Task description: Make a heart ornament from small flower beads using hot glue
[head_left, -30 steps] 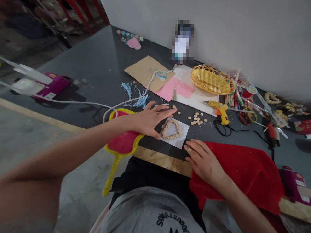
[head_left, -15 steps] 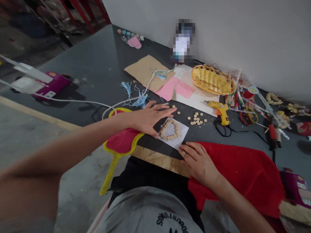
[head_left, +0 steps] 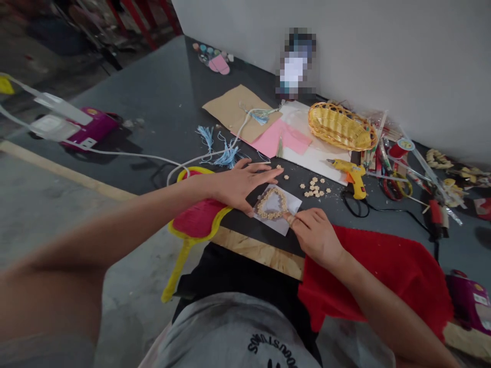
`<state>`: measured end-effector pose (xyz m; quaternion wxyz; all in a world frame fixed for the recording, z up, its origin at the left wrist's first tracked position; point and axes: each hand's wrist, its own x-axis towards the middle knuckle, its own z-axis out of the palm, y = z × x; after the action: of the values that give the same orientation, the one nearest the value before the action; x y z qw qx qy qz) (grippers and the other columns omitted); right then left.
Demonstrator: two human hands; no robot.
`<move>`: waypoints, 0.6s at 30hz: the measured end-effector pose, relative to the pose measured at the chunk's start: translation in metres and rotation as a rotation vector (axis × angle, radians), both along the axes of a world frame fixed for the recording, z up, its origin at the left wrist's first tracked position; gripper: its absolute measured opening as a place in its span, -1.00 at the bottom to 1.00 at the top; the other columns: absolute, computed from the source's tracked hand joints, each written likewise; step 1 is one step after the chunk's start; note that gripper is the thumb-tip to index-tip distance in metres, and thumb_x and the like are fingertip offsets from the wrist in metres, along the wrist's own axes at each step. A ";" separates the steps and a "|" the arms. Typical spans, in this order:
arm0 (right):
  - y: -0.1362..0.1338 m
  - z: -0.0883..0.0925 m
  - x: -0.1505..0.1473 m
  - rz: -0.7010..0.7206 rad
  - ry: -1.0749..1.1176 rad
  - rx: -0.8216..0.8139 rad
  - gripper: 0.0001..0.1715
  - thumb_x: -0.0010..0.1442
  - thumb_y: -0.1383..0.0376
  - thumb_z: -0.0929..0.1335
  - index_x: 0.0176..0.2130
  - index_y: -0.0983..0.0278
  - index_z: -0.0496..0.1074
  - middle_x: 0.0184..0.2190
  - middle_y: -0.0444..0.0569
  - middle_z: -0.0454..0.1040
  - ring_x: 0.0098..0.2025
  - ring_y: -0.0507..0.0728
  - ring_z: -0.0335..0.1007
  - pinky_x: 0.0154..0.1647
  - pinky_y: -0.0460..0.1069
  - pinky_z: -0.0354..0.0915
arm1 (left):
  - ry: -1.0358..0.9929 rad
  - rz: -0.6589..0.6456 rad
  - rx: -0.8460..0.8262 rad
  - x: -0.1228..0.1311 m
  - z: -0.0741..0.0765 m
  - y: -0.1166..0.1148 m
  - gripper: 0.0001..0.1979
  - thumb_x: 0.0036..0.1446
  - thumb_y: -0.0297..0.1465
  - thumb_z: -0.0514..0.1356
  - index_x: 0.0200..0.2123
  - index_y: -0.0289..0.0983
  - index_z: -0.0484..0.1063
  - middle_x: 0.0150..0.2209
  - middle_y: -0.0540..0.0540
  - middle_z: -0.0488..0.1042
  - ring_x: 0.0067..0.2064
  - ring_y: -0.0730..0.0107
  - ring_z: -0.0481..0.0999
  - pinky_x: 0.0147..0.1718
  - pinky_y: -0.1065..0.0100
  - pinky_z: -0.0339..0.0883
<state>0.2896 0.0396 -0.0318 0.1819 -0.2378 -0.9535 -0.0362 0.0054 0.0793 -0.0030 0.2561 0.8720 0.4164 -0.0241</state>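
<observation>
A heart shape made of small beige flower pieces [head_left: 271, 204] lies on a white paper square [head_left: 290, 204] near the table's front edge. My left hand [head_left: 241, 183] lies flat and open just left of the heart, fingers stretched over the paper's upper edge. My right hand [head_left: 315, 236] rests on the paper's lower right corner, its fingers curled together with the tips touching the heart's right side. Whether it pinches a piece I cannot make out. More loose flower pieces [head_left: 315, 188] lie scattered beyond the paper.
A yellow glue gun [head_left: 353, 174] with a black cord lies right of the pieces. A red cloth [head_left: 387, 271] covers the front right. A yellow basket [head_left: 341, 127], pink and brown sheets, blue tassels and craft clutter sit farther back. A red and yellow swatter [head_left: 192, 220] overhangs the left edge.
My right hand has slid left and forward from the red cloth onto the paper, its fingertips now at the heart. My left hand has stayed flat in place.
</observation>
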 end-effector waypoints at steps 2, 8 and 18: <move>0.000 -0.005 -0.002 -0.006 -0.007 -0.003 -0.61 0.35 0.48 0.20 0.03 0.28 0.49 -0.34 -0.03 0.49 -0.28 0.09 0.34 -0.12 0.02 0.17 | -0.004 -0.003 0.001 0.000 0.000 0.000 0.22 -0.01 -0.06 0.32 0.43 -0.18 -0.48 0.38 -0.24 0.16 0.46 -0.05 -0.22 0.32 -0.10 -0.48; 0.000 -0.012 0.000 -0.021 -0.018 -0.031 -0.60 0.33 0.48 0.22 0.02 0.24 0.51 -0.30 -0.02 0.49 -0.25 0.09 0.32 -0.10 0.02 0.15 | -0.013 0.012 -0.013 0.001 0.000 -0.001 0.22 -0.01 -0.07 0.33 0.43 -0.17 -0.48 0.38 -0.22 0.18 0.46 -0.04 -0.22 0.32 -0.10 -0.50; 0.002 -0.013 -0.001 -0.001 0.008 -0.035 -0.58 0.32 0.48 0.23 0.07 0.25 0.48 -0.31 -0.03 0.49 -0.26 0.11 0.32 -0.14 0.04 0.17 | -0.039 0.003 0.035 -0.001 -0.005 -0.001 0.22 -0.01 -0.07 0.33 0.43 -0.14 -0.49 0.35 -0.22 0.22 0.46 -0.04 -0.18 0.32 -0.12 -0.51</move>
<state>0.2882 0.0411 -0.0451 0.1815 -0.2415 -0.9531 -0.0185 0.0045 0.0786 -0.0080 0.2490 0.8759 0.4132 0.0005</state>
